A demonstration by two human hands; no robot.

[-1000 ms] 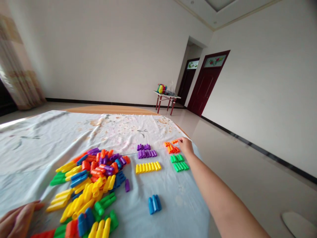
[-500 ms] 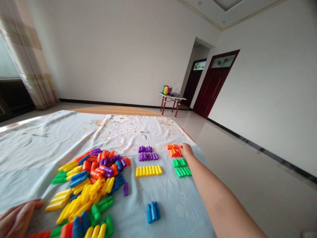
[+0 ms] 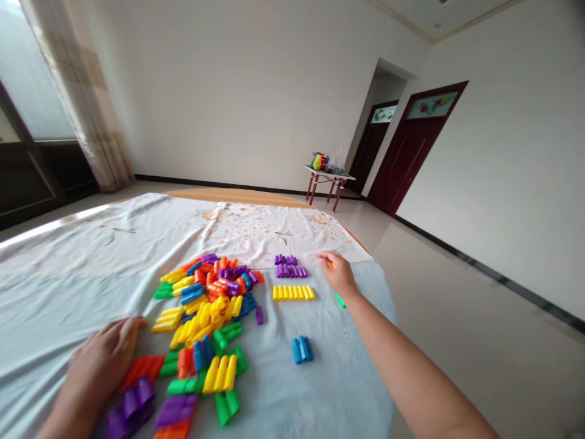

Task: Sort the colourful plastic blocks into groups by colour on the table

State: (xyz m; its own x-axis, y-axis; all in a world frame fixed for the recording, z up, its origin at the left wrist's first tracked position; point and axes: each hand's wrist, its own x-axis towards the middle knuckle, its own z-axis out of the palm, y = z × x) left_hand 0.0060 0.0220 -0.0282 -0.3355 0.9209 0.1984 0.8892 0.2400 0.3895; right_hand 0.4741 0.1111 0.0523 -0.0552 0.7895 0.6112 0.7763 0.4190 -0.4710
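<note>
Your right hand (image 3: 337,272) has its grip curled, fingers bent in close, and a bit of an orange tube (image 3: 331,266) peeks out by them; I can't tell if you have hold of it. A green tube (image 3: 340,300) shows by your wrist. To the left of that hand sit two purple rows (image 3: 291,272), with a yellow row (image 3: 293,293) nearer to you. Some blue tubes (image 3: 302,350) lie side by side, closer still. Your left hand (image 3: 103,353) lies palm down, and I can't see if anything is under it. It is just beside a red-orange row (image 3: 142,369) and near the big mixed pile (image 3: 201,317). A light cloth (image 3: 269,390) covers most of the worktop (image 3: 228,195). Far off, a small table (image 3: 349,177) holds a bright bag (image 3: 319,161).
</note>
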